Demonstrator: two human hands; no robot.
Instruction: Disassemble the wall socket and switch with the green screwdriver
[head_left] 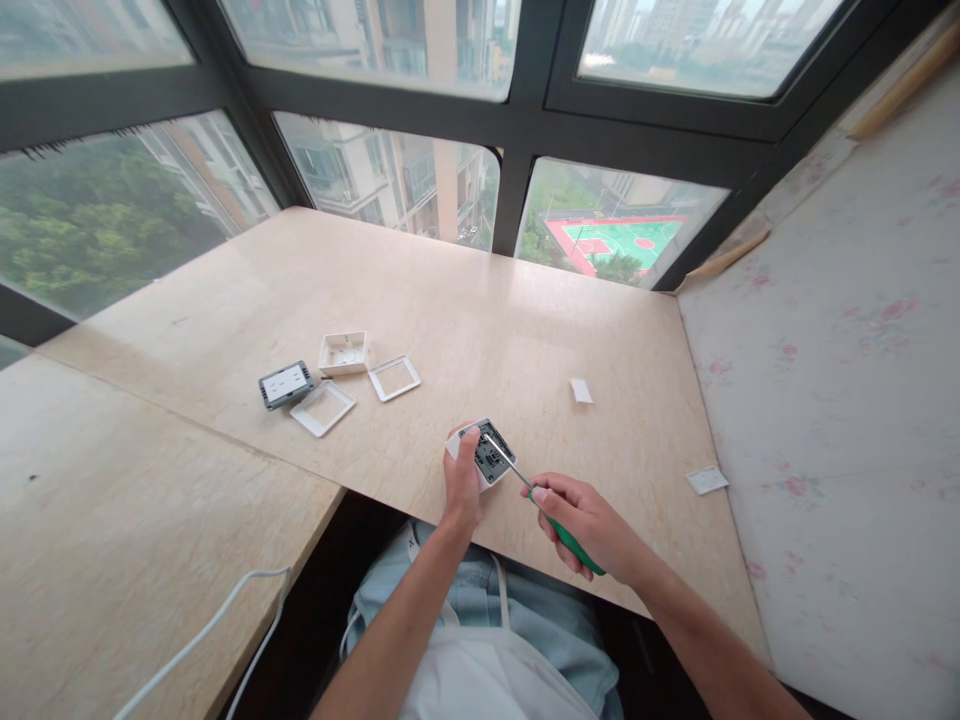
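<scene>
My left hand (461, 477) is closed around a white wall socket (496, 462) near the table's front edge. Its dark grey inner side faces up, and my thumb lies over its left part. In my right hand (583, 522) is a screwdriver (568, 540) with a green handle, gripped with the fingers wrapped round it. The metal shaft slants up and left, its tip over the dark face of the socket. Whether the tip sits in a screw I cannot tell.
To the left lie a grey-backed socket (286, 384), an open white box (344, 354) and two white frames (323, 409). White packets (580, 391) lie to the right. A white cable (202, 632) crosses the lower left. Windows and a papered wall (825, 380) border the table (450, 300).
</scene>
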